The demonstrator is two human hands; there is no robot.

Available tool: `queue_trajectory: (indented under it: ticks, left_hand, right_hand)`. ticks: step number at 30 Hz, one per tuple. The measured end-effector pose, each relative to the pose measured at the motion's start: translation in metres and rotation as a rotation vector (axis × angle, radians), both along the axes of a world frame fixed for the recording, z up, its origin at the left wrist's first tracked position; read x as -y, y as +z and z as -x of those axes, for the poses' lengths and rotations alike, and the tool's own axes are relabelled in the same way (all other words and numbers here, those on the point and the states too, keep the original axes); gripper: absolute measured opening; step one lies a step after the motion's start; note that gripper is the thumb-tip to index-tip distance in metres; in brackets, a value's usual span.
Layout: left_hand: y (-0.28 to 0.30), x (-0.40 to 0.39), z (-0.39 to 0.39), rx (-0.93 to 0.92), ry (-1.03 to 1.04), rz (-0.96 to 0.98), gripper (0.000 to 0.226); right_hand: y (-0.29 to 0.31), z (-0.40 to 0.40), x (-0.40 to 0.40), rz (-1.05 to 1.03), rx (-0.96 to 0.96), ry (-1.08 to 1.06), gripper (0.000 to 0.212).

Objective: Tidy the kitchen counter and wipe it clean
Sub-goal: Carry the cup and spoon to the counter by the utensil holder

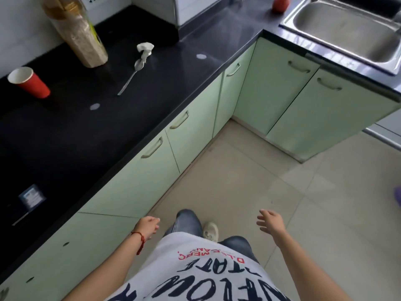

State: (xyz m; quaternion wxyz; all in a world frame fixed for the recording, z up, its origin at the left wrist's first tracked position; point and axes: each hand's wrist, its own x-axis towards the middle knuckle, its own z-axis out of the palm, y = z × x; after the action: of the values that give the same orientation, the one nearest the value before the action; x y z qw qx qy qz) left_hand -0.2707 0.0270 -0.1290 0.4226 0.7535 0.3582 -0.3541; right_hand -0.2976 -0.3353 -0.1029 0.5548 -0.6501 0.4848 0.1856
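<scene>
**Both hands free, clutter waiting on the dark table**

Nearest, the left hand [148, 226] hangs low beside the green cabinets [138, 177], fingers loosely curled and its grip holding nothing; a red string circles that wrist. The right hand [270, 222] is out over the tiled floor [249, 181], fingers spread and relaxed, its grip also without anything in it. Between them show a printed white shirt, jeans and one pale shoe.

Farther on, the black table [65, 131] runs along the left and turns a corner toward the sink [347, 29]. On it a red paper cup [29, 82] lies tipped on its side near the wall. A metal spoon [131, 78] lies flat toward the middle, its bowl touching a crumpled white tissue [145, 49]. Just beside them, near the wall, stands a tall clear bag [79, 31] of pale grain. Two small pale spots mark the surface. Farthest, a red apple [281, 3] sits by the sink's corner.
</scene>
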Motion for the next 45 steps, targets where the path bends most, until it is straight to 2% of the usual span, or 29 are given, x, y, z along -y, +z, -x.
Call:
queue_trajectory:
  ticks: [5, 11, 15, 19, 25, 28, 32, 36, 39, 41, 45]
  left_hand:
    - [-0.009, 0.009, -0.037, -0.046, 0.05, -0.031, 0.013]
    - [-0.019, 0.027, -0.14, -0.071, 0.023, -0.046, 0.014]
    - [-0.009, 0.066, -0.218, -0.048, -0.038, 0.014, 0.016]
    - [0.01, 0.116, -0.286, 0.01, -0.097, 0.073, 0.028]
    - [0.022, 0.162, -0.34, 0.039, -0.063, 0.113, 0.026]
    - [0.02, 0.168, -0.346, 0.023, 0.048, 0.086, 0.028]
    - [0.018, 0.176, -0.33, -0.009, 0.371, 0.053, 0.026]
    - [0.023, 0.192, -0.3, -0.005, 0.672, 0.024, 0.016]
    - [0.033, 0.206, -0.279, 0.008, 0.834, 0.008, 0.019]
    - [0.037, 0.211, -0.266, 0.014, 0.892, -0.022, 0.025]
    - [0.05, 0.213, -0.249, 0.078, 0.886, -0.079, 0.017]
  right_hand:
    - [0.003, -0.078, 0.017, -0.037, 0.048, 0.013, 0.015]
    - [-0.014, -0.15, 0.04, -0.013, -0.031, 0.019, 0.013]
    - [-0.018, -0.187, 0.06, 0.035, -0.072, 0.003, 0.017]
    - [-0.019, -0.224, 0.082, 0.072, -0.088, 0.024, 0.017]
    - [-0.025, -0.293, 0.116, 0.072, -0.116, 0.162, 0.017]
    - [-0.025, -0.349, 0.131, 0.073, -0.107, 0.304, 0.015]
    - [-0.019, -0.44, 0.142, 0.09, -0.085, 0.607, 0.018]
    - [-0.011, -0.515, 0.125, 0.086, -0.042, 0.849, 0.02]
    - [-0.007, -0.547, 0.1, 0.06, -0.004, 0.965, 0.023]
    - [-0.008, -0.557, 0.083, 0.031, 0.001, 1.032, 0.019]
    - [-0.003, -0.557, 0.049, -0.005, 0.016, 1.15, 0.015]
